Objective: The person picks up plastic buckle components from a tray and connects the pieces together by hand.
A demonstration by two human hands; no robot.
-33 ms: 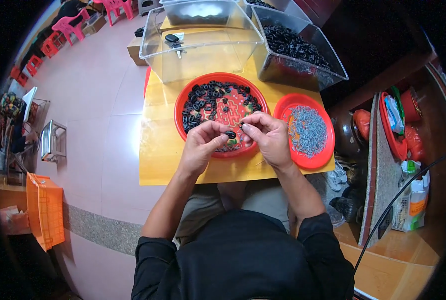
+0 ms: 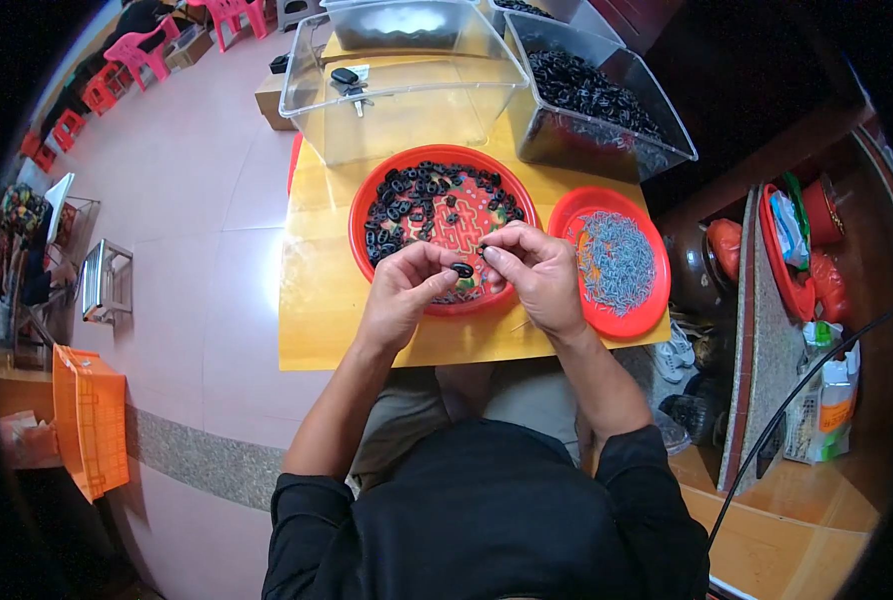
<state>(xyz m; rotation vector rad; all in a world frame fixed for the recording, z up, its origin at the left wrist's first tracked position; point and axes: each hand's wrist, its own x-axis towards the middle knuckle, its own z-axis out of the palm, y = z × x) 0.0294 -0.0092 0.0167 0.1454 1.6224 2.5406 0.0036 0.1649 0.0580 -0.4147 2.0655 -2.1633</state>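
Observation:
My left hand (image 2: pixel 399 293) pinches a glossy black oval piece (image 2: pixel 462 269) with a slot-like opening between thumb and fingertips. Close beside it, my right hand (image 2: pixel 541 278) has thumb and index finger closed on a small dark piece (image 2: pixel 485 250), mostly covered by the fingertips. Both hands are over the near part of a round red tray (image 2: pixel 358 210). Loose black oval pieces (image 2: pixel 399 210) lie in it, mainly along its left and far sides. To the right, a red plate (image 2: pixel 663 285) holds many thin grey metal pieces (image 2: pixel 619 262), too small to identify surely.
A yellow tabletop (image 2: pixel 312 300) lies beneath. Behind the tray stands a clear plastic bin (image 2: pixel 407 130), with keys (image 2: pixel 352 90) visible around it. Another clear bin (image 2: pixel 682 150) at the far right holds black pieces. A black cable (image 2: pixel 797 395) crosses the right side.

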